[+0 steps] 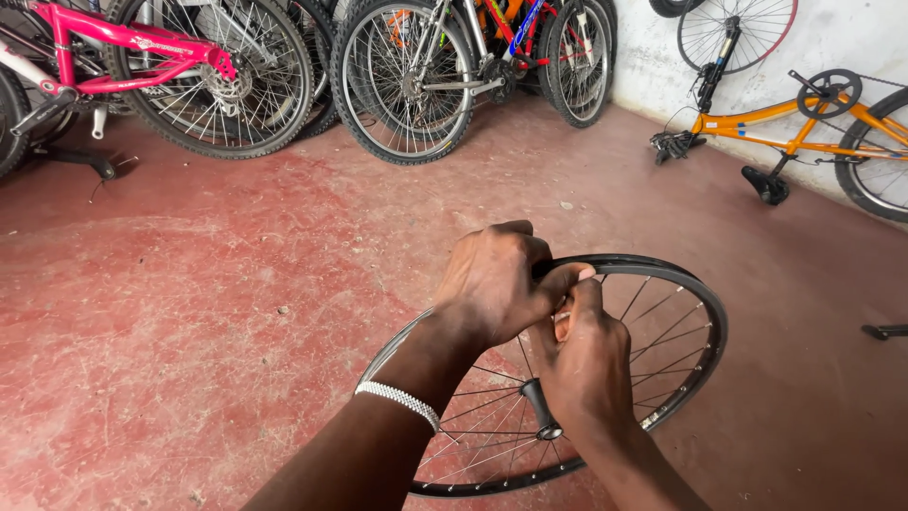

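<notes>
A bare bicycle wheel (662,312) with thin spokes and a black rim is held over the red floor (208,312), close in front of the person. Both hands meet at the upper part of the rim. The left hand (492,284), with a white beaded bracelet (397,402) on its wrist, is curled tight over the rim edge, fingers wrapped over the top. The right hand (586,364) is closed just below it, thumb up against the left fingers, gripping the same stretch of rim; what lies between the fingertips cannot be told. The black hub (541,409) shows beside the right wrist. Along the far edge of the floor stand a pink bicycle (123,47) and a row of other bicycles (473,57). An orange bicycle (804,123) lies upside down by the white wall (653,57) at the far right corner
</notes>
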